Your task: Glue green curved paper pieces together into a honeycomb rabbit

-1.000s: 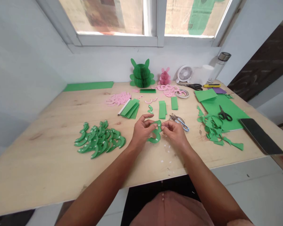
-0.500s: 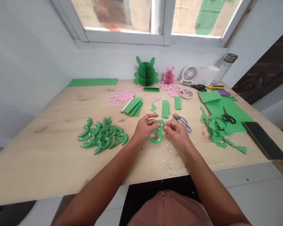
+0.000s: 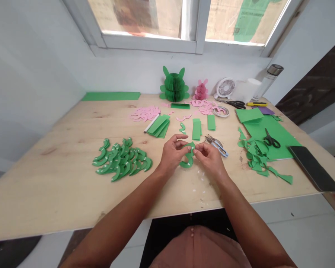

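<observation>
Our left hand (image 3: 172, 152) is clamped on the curved green cutout (image 3: 187, 164), thumb on top and fingers curled around its left side. Our right hand (image 3: 211, 155) pinches the right edge of the same piece between thumb and index finger, close to a white tab; whatever sits between those fingertips is too small to tell. We hold the cutout over the table (image 3: 58, 193); whether it touches the surface is unclear.

Positions are given relative to the cutout:
- Just nearer to us: loose white scraps (image 3: 194, 190).
- Just beyond: a wavy green piece (image 3: 182, 128) and folded green strips (image 3: 196, 130).
- To the right: blue-handled snips (image 3: 223, 152), then green offcuts (image 3: 257, 158) and a phone (image 3: 314, 167).
- To the left, well apart: a heap of green cutouts (image 3: 122, 160).
- Far beyond: a green honeycomb figure (image 3: 174, 88).

Caution: in our judgement, the paper may crease or tear at its narrow bend if our hands pull against each other. If the tabs are adhesive, a fingertip could lift one out of place, and the loose scraps could cling to it. Our left forearm, swung outward, could scatter the heap.
</observation>
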`<state>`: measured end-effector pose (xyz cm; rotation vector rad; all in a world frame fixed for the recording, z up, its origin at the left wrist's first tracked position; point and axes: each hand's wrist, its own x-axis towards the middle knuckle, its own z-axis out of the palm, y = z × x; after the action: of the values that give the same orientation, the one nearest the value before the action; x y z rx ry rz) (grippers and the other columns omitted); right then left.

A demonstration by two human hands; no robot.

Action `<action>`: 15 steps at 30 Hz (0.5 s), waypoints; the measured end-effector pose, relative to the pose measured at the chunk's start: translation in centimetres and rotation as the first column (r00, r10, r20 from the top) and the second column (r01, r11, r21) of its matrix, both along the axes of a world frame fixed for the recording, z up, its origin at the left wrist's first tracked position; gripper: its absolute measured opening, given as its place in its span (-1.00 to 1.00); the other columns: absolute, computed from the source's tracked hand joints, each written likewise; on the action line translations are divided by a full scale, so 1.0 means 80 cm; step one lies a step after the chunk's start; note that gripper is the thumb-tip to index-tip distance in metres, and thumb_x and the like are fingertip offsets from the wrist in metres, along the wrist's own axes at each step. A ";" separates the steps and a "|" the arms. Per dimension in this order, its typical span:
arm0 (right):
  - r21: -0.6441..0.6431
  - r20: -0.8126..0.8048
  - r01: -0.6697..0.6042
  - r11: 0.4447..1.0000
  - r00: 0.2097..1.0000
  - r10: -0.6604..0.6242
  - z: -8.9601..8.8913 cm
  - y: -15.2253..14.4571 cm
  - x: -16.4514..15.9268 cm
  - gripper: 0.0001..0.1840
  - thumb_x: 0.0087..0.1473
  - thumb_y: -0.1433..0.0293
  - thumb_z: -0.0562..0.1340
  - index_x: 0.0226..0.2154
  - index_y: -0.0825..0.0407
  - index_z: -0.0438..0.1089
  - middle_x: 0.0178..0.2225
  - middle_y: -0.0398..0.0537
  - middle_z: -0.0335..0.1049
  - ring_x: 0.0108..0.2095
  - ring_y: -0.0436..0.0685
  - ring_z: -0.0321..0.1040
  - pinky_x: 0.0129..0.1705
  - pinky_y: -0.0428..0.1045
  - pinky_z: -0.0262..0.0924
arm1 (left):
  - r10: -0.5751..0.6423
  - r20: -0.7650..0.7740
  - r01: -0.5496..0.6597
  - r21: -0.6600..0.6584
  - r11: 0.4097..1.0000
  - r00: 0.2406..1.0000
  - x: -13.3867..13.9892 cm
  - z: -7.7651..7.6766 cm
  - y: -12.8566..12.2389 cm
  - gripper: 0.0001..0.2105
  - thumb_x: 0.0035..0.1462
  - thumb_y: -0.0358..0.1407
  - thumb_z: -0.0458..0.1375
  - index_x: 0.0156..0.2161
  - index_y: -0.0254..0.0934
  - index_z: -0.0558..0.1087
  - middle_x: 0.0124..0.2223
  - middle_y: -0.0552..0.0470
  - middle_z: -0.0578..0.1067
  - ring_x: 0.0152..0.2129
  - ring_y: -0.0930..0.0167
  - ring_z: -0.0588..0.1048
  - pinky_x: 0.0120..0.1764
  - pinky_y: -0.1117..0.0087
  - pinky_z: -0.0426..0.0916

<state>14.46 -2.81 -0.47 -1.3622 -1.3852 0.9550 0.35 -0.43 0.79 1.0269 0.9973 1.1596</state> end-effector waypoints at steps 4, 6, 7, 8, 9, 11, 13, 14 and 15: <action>-0.048 -0.126 -0.025 0.999 0.992 0.019 -0.002 0.000 0.000 -0.84 -0.10 0.29 0.24 -0.45 0.04 0.36 -0.50 -0.13 0.39 -0.50 0.03 0.27 -0.42 -0.05 0.17 | -0.052 0.044 0.052 -0.012 0.999 0.998 -0.002 0.002 0.000 -0.58 -0.25 -0.35 0.31 -0.18 -0.31 0.39 -0.50 0.09 0.49 -0.57 0.45 0.46 -0.56 0.50 0.34; -0.073 -0.189 -0.039 0.997 0.982 0.025 -0.002 0.000 0.001 -0.83 -0.10 0.29 0.24 -0.44 0.04 0.36 -0.50 -0.14 0.38 -0.51 0.02 0.27 -0.42 -0.05 0.17 | -0.076 0.058 0.077 -0.004 0.997 0.995 -0.003 0.002 0.001 -0.58 -0.24 -0.36 0.31 -0.17 -0.31 0.40 -0.48 0.07 0.50 -0.55 0.45 0.46 -0.53 0.48 0.35; -0.084 -0.212 -0.042 0.996 0.977 0.023 -0.001 0.001 0.001 -0.83 -0.11 0.29 0.25 -0.43 0.05 0.37 -0.51 -0.15 0.37 -0.51 0.01 0.27 -0.43 -0.06 0.17 | -0.086 0.061 0.087 -0.002 0.996 0.994 -0.004 0.002 0.001 -0.58 -0.24 -0.37 0.31 -0.17 -0.31 0.40 -0.47 0.06 0.51 -0.55 0.45 0.46 -0.52 0.48 0.36; -0.095 -0.230 -0.042 0.995 0.973 0.020 0.000 0.001 0.001 -0.82 -0.12 0.29 0.26 -0.43 0.05 0.37 -0.52 -0.16 0.37 -0.52 0.01 0.27 -0.43 -0.06 0.16 | -0.092 0.062 0.092 -0.002 0.996 0.994 -0.004 0.002 0.001 -0.58 -0.25 -0.37 0.31 -0.17 -0.31 0.40 -0.45 0.05 0.51 -0.55 0.45 0.46 -0.52 0.48 0.36; -0.106 -0.246 -0.041 0.994 0.969 0.013 0.001 0.001 0.001 -0.81 -0.13 0.29 0.26 -0.43 0.06 0.37 -0.53 -0.17 0.36 -0.53 0.00 0.26 -0.43 -0.07 0.16 | -0.092 0.061 0.093 -0.004 0.996 0.994 -0.004 0.002 0.001 -0.58 -0.26 -0.37 0.32 -0.18 -0.31 0.41 -0.44 0.04 0.51 -0.54 0.45 0.46 -0.52 0.48 0.36; -0.129 -0.277 -0.034 0.991 0.961 -0.003 0.003 0.002 0.001 -0.79 -0.16 0.28 0.28 -0.43 0.06 0.38 -0.56 -0.18 0.35 -0.55 -0.01 0.26 -0.45 -0.07 0.16 | -0.088 0.057 0.089 -0.014 0.996 0.994 -0.003 0.001 0.001 -0.58 -0.28 -0.37 0.33 -0.19 -0.31 0.42 -0.45 0.06 0.50 -0.55 0.47 0.45 -0.53 0.50 0.35; -0.140 -0.293 -0.023 0.990 0.956 -0.019 0.005 0.002 0.001 -0.78 -0.18 0.28 0.29 -0.45 0.06 0.37 -0.58 -0.19 0.34 -0.56 -0.02 0.25 -0.46 -0.08 0.16 | -0.085 0.047 0.086 -0.032 0.996 0.995 -0.003 0.001 0.000 -0.60 -0.28 -0.35 0.34 -0.22 -0.32 0.43 -0.47 0.08 0.48 -0.56 0.49 0.44 -0.56 0.51 0.35; -0.139 -0.294 -0.016 0.990 0.956 -0.026 0.006 0.002 0.001 -0.78 -0.18 0.27 0.29 -0.45 0.06 0.37 -0.58 -0.20 0.34 -0.56 -0.02 0.25 -0.46 -0.08 0.17 | -0.087 0.041 0.089 -0.045 0.995 0.995 -0.002 0.000 0.000 -0.61 -0.28 -0.34 0.34 -0.23 -0.32 0.44 -0.47 0.08 0.48 -0.57 0.49 0.43 -0.57 0.51 0.34; -0.137 -0.291 -0.010 0.991 0.956 -0.030 0.007 0.002 0.001 -0.78 -0.18 0.27 0.30 -0.46 0.06 0.37 -0.58 -0.20 0.34 -0.57 -0.03 0.25 -0.46 -0.08 0.17 | -0.090 0.037 0.092 -0.059 0.994 0.995 -0.002 0.000 -0.001 -0.62 -0.28 -0.32 0.35 -0.25 -0.33 0.45 -0.47 0.08 0.48 -0.58 0.49 0.42 -0.58 0.51 0.35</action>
<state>14.53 -2.61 0.09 -1.2653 -1.1042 1.2107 0.19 -0.48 0.79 0.9908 0.9439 1.0623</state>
